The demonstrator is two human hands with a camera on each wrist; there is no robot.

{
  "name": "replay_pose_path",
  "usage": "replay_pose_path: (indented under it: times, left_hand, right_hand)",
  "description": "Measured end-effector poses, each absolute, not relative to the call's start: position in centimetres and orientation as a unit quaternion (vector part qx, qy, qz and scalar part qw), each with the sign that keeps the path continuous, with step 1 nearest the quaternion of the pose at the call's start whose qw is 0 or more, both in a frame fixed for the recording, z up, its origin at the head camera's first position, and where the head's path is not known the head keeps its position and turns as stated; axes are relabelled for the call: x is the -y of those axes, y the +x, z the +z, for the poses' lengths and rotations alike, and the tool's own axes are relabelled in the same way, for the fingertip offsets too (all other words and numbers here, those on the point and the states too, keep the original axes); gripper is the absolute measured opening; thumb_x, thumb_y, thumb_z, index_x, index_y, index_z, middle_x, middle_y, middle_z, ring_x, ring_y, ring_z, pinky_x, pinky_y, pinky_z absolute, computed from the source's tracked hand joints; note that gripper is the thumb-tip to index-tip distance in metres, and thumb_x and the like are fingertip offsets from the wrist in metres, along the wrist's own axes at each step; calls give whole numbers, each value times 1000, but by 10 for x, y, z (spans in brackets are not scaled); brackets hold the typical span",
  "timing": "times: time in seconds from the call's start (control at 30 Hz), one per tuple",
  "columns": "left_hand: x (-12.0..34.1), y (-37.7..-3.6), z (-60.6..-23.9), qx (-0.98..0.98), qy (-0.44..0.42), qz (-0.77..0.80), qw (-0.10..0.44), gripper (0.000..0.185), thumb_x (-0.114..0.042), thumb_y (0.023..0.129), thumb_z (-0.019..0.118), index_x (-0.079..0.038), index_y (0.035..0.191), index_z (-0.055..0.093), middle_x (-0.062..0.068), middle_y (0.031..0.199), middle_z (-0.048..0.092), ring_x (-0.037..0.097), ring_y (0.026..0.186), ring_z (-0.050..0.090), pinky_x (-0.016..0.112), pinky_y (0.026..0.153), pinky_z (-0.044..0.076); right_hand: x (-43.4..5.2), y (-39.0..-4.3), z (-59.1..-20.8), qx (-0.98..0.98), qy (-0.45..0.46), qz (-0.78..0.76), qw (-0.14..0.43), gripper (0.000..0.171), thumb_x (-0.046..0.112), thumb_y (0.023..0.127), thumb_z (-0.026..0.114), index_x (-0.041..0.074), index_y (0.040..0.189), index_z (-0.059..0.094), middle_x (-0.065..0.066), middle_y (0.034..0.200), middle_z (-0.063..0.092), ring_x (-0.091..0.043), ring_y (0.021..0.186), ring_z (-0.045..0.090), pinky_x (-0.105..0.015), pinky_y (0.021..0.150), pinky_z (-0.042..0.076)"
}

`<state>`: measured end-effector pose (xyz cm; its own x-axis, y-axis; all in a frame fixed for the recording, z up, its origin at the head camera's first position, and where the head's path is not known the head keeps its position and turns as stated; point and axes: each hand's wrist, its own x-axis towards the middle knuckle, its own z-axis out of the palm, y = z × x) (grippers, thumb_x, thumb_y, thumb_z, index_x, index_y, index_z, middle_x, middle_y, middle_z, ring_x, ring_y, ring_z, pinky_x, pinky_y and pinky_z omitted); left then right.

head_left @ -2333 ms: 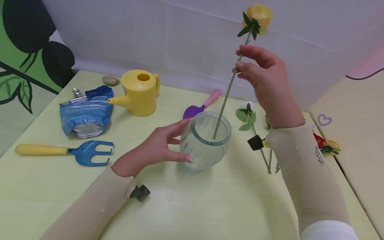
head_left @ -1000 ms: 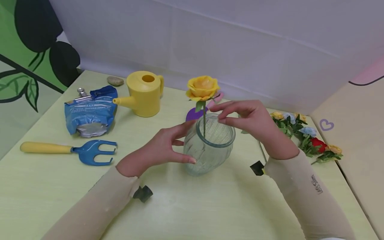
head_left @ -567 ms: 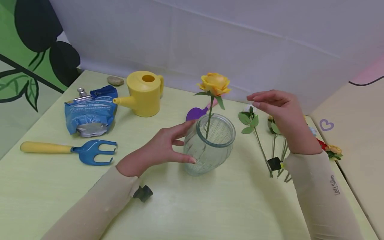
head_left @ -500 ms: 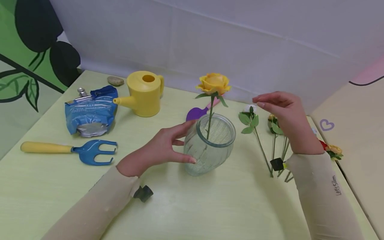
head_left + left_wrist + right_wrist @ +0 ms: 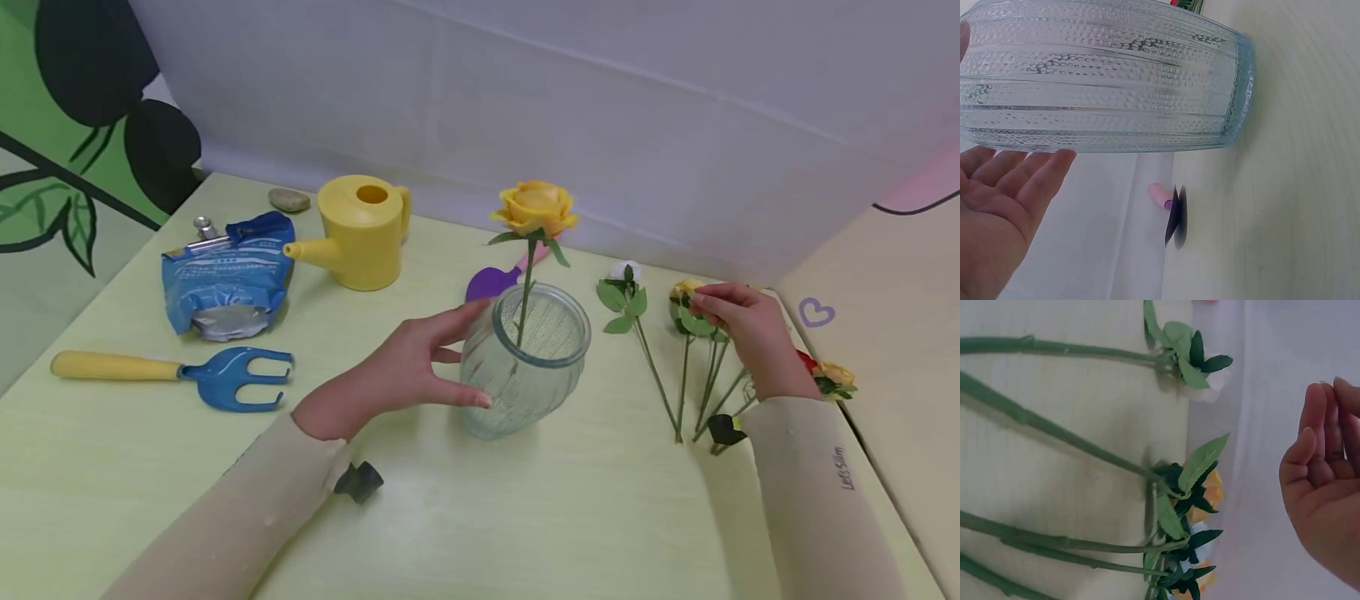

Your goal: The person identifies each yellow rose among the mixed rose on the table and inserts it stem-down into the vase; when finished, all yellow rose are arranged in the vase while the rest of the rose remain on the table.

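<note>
Since a moment earlier, the right hand (image 5: pixel 750 333) had dropped from beside the yellow rose (image 5: pixel 536 208) to the loose flowers (image 5: pixel 693 367) lying on the worktop (image 5: pixel 525 517), right of the glass jar (image 5: pixel 523 358). Its fingers hovered, gently bent, over a bloom near the flower heads; the right wrist view showed them just clear of the leaves, gripping nothing. The yellow rose stood upright in the jar, its stem leaning on the rim. The left hand (image 5: pixel 397 375) rested open against the jar's left side, straight fingers touching the ribbed glass.

To pick the next flower cleanly, it seemed best to pinch one stem just below its head, lift it free of the neighbouring stems, and keep the jar steadied.

Farther left lay a purple trowel (image 5: pixel 498 275), a yellow watering can (image 5: pixel 360 233), a blue pouch (image 5: pixel 221 271), a blue hand rake (image 5: pixel 180 375) and a small stone (image 5: pixel 288 200).
</note>
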<state>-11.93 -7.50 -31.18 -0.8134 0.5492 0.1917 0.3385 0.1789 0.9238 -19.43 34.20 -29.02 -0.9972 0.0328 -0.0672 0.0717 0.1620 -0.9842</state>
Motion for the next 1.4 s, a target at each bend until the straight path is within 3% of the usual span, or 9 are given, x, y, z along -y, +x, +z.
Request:
replay_pose_path:
  times: [0.1, 0.23, 0.33, 0.67, 0.83, 1.0, 1.23, 1.4]
  left_hand:
    - [75, -119, -312, -763, 290, 571, 95, 100, -18, 65, 85, -24, 146, 28, -3, 143, 39, 18, 127, 41, 32, 87, 50]
    - [75, -120, -312, -760, 290, 573, 97, 100, -18, 65, 85, -24, 146, 28, -4, 143, 39, 18, 128, 40, 32, 87, 50]
    - [75, -120, -312, -759, 290, 575, 97, 100, -17, 65, 85, -24, 146, 28, -4, 142, 40, 17, 127, 40, 32, 87, 50]
    - [75, -119, -310, -764, 275, 572, 113, 99, -21, 66, 85, -26, 146, 27, -8, 143, 38, 14, 129, 38, 32, 89, 49]
    - [75, -119, -310, -762, 280, 573, 110, 99, -20, 66, 84, -25, 146, 27, -6, 143, 38, 16, 129, 38, 33, 89, 49]
    - [75, -119, -310, -762, 284, 572, 103, 99, -18, 66, 85, -24, 147, 27, -4, 143, 39, 17, 128, 39, 33, 88, 49]
    - [75, -119, -310, -762, 285, 572, 103, 100, -17, 66, 85, -25, 147, 26, -3, 143, 39, 18, 128, 39, 32, 88, 49]
    - [75, -119, -310, -764, 283, 571, 105, 100, -18, 66, 85, -25, 147, 26, -3, 143, 38, 18, 128, 39, 32, 88, 49]
  right_hand:
    - [-353, -198, -300, -782, 63, -619, 43, 15, 16, 85, 68, 7, 96, 67, 6, 82, 67, -8, 74, 64, -16, 67, 51]
    - [-363, -203, -314, -862, 78, -492, 96, 37, 23, 90, 61, -3, 116, 56, 8, 85, 66, -6, 75, 64, -21, 72, 53]
    - [-367, -205, -325, -906, 90, -397, 113, 45, 25, 91, 59, -6, 122, 51, 5, 88, 66, -6, 75, 63, -27, 74, 54]
    - [-368, -209, -343, -955, 90, -266, 93, 40, 26, 90, 59, -4, 116, 57, -23, 107, 58, -34, 91, 56, -46, 75, 49]
    - [-365, -211, -348, -972, 91, -206, 73, 31, 22, 86, 63, -6, 100, 61, -19, 90, 62, -32, 80, 57, -42, 64, 49]
    - [-364, -214, -347, -975, 86, -189, 83, 25, 17, 87, 60, -5, 97, 60, -14, 78, 64, -32, 78, 57, -44, 65, 48]
    - [-364, -214, -343, -983, 66, -137, 106, 24, 15, 84, 53, -5, 98, 55, -22, 91, 58, -34, 80, 52, -42, 61, 45]
    - [-362, -216, -342, -982, 64, -129, 126, 30, 17, 86, 53, -6, 104, 60, -25, 101, 58, -35, 84, 53, -44, 66, 47]
